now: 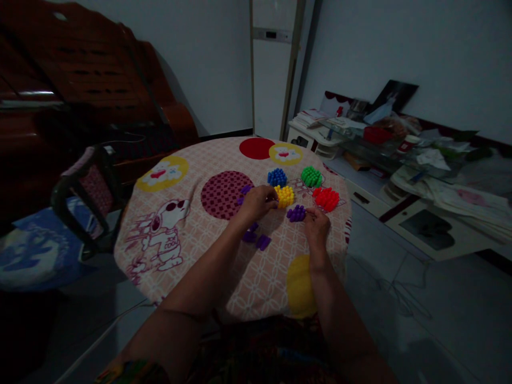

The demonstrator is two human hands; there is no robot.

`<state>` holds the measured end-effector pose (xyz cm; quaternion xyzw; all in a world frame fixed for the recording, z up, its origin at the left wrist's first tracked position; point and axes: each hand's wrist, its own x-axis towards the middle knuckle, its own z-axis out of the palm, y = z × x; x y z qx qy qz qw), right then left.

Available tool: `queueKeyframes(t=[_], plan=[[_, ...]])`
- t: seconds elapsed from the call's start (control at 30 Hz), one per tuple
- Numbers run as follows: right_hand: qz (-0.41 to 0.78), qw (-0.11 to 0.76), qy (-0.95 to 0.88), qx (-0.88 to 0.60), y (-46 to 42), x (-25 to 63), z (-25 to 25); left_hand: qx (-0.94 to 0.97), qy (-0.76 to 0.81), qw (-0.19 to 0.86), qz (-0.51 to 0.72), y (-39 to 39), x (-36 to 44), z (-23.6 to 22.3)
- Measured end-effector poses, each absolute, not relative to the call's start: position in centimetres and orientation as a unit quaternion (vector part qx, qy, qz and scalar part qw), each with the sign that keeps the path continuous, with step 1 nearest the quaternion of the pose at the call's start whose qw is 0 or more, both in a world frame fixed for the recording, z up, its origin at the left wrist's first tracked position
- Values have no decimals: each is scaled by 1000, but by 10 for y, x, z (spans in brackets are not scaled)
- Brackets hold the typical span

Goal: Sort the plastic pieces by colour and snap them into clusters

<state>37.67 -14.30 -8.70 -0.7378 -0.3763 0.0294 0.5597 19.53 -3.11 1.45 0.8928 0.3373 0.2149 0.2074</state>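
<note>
My left hand (pixel 259 204) is over the middle of the round table, fingers curled in a pinch beside a cluster of yellow plastic pieces (pixel 285 197). Whatever it pinches is too small and dark to make out. My right hand (pixel 317 223) closes its thumb and fingers on the right edge of a cluster of purple plastic pieces (pixel 296 214). Several loose purple pieces (pixel 263 242) lie under and around my left forearm, partly hidden by it. Beyond the hands sit a blue cluster (pixel 277 177), a green cluster (pixel 311 176) and a red cluster (pixel 326 199).
A patterned cloth (pixel 192 170) covers the round table. A dark-framed chair (pixel 86 197) stands at its left, with a wooden bench (pixel 92 90) behind. To the right is a low cabinet (pixel 400 200) piled with papers and bags. Cables (pixel 406 298) lie on the floor.
</note>
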Motion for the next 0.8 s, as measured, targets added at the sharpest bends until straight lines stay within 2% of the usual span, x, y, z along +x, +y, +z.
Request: queueKeyframes(t=[0.37,0.53,0.8], plan=[[19,563,-374,-737,-143,376,-84,945,311,67,80,-33,256,2],[11,556,-381,-739,-144,377,-84,948,306,68,47,-41,261,5],[13,565,-382,-731,-143,377,-87,949,294,96,59,-49,255,2]])
